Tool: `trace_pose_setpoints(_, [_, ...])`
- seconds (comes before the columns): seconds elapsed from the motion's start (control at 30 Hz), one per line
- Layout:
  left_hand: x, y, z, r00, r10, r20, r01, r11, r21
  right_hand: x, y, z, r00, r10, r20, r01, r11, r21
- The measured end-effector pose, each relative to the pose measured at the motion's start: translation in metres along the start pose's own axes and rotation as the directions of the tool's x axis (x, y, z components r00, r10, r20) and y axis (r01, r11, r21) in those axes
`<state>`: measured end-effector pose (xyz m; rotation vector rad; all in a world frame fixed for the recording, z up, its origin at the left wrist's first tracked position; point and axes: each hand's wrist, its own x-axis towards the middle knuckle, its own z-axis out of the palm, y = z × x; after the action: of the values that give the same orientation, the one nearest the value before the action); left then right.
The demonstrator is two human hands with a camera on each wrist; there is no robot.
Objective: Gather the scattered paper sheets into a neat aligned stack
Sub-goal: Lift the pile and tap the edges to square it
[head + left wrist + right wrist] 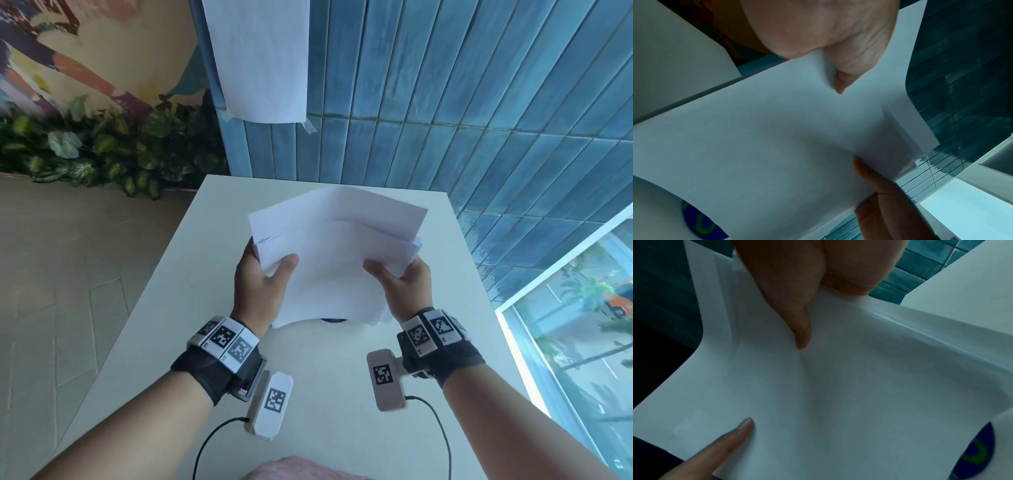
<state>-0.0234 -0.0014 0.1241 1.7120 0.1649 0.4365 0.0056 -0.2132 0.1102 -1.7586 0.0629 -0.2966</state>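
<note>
Both of your hands were on the paper sheets (337, 253), and from the head camera you had the bundle lifted off the white table (455, 308). Your left hand (262, 284) pinched the left edge, thumb laid on top and fingers tucked under; your right hand (404, 281) did the same on the right edge, thumb pointing inward. Between the two grips the sheets sagged toward you, and beyond them the far corners fanned out unevenly, so the edges did not line up. Just under the near edge, between your wrists, a dark blue spot (334, 320) peeked out on the table. Further off, a single white sheet (263, 58) hung taped to the blue tiled wall (479, 85).

Over to the left wrist camera: your left hand (830, 32) filled the top, palm close to the lens, with the sheets (766, 138) wedged against it. Across the bundle from that grip, your right hand (879, 203) held the opposite side, and staggered sheet corners stuck out beyond it. A blue disc with a green mark (701, 225) sat below the paper.

Now the right wrist camera: your right hand (797, 280) pressed its thumb down on the top sheet (859, 394). Opposite that grip, the left thumb (731, 436) lay flat on the paper. The same blue disc (976, 451) showed past the sheets' edge.
</note>
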Motion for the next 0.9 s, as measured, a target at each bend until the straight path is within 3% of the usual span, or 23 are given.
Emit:
trace_pose_setpoints(0.2, [0.006, -0.001, -0.008, 0.999, 0.053, -0.006, -0.053, 0.999, 0.005, 0.003, -0.001, -0.004, 0.999, 0.039, 0.019, -0.041, 0.994, 0.101])
trace_pose_setpoints(0.47, [0.006, -0.013, -0.004, 1.0, 0.026, 0.011, -0.026, 0.998, 0.055, 0.002, 0.007, 0.0, 0.984, 0.141, 0.107, -0.14, 0.99, -0.015])
trace_pose_setpoints(0.8, [0.012, -0.007, -0.01, 0.998, 0.037, -0.052, -0.038, 0.999, -0.019, 0.002, -0.001, -0.002, 0.997, 0.038, 0.061, -0.044, 0.994, 0.102])
trace_pose_setpoints(0.9, [0.012, -0.003, -0.005, 0.997, 0.062, -0.05, -0.062, 0.998, -0.002, 0.004, -0.007, -0.001, 0.997, -0.029, 0.074, 0.025, 0.998, 0.055])
